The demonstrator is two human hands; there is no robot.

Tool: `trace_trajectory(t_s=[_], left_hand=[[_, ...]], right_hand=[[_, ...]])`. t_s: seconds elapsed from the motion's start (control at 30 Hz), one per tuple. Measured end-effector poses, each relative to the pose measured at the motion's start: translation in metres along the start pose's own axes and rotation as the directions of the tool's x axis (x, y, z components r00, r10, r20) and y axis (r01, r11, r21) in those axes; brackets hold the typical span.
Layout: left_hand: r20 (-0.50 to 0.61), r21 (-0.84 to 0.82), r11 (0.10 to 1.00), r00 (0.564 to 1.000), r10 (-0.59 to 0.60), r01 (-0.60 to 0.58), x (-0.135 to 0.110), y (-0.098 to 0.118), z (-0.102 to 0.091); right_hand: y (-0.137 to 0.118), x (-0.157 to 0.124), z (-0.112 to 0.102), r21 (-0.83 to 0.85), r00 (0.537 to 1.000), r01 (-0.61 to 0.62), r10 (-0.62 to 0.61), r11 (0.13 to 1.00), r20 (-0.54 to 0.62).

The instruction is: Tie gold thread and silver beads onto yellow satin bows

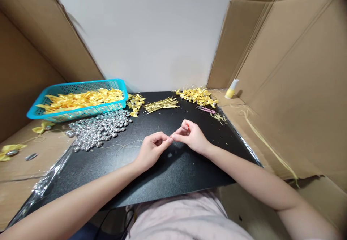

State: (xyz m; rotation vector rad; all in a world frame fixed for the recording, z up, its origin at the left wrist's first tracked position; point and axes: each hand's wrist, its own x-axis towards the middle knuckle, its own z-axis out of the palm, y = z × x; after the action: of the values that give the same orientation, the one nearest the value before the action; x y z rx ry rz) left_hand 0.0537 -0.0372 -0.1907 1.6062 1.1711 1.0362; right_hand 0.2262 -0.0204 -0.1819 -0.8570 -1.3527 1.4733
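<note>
My left hand and my right hand meet at the fingertips above the black tabletop. Both are closed in a pinch. A thin pale thread runs from the silver beads across the table to my left hand. A small orange-red spot shows at the curled fingers of my right hand; its kind is unclear. Whatever sits between the touching fingertips is too small to make out.
A turquoise basket holds yellow ribbon bows. Behind my hands lie gold twist ties, a pile of yellow bows and pink thread snips. A white-and-yellow cone stands right. Cardboard walls flank the table.
</note>
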Motion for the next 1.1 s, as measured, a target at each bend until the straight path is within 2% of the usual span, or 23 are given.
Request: trace_trajectory(t_s=[0.17,0.3,0.37,0.53,0.8,1.1], left_hand=[[-0.029,0.001,1.0,0.999,0.028,-0.028,-0.003,0.01,-0.006],[-0.02,-0.025,0.999,0.999,0.032,-0.032,-0.007,0.014,-0.008],[-0.009,-0.048,0.999,1.0,0.024,-0.024,-0.008,0.014,-0.008],[0.017,-0.086,0.996,1.0,0.004,-0.003,-0.009,0.012,-0.007],[0.012,-0.102,0.995,1.0,-0.011,0.012,-0.009,0.012,-0.007],[-0.023,-0.047,0.998,0.999,0.045,-0.046,-0.009,0.012,-0.007]], right_hand=[[-0.017,-0.009,-0.006,-0.175,0.981,0.193,-0.185,0.965,0.063],[-0.027,-0.014,-0.009,-0.46,0.953,0.303,-0.26,0.834,0.156],[-0.029,-0.016,-0.008,-0.538,0.945,0.326,-0.281,0.778,0.166],[-0.031,-0.018,-0.003,-0.546,0.944,0.323,-0.303,0.773,0.13],[-0.029,-0.021,-0.002,-0.523,0.945,0.325,-0.296,0.788,0.14],[-0.029,-0.02,0.0,-0.522,0.947,0.314,-0.297,0.793,0.12]])
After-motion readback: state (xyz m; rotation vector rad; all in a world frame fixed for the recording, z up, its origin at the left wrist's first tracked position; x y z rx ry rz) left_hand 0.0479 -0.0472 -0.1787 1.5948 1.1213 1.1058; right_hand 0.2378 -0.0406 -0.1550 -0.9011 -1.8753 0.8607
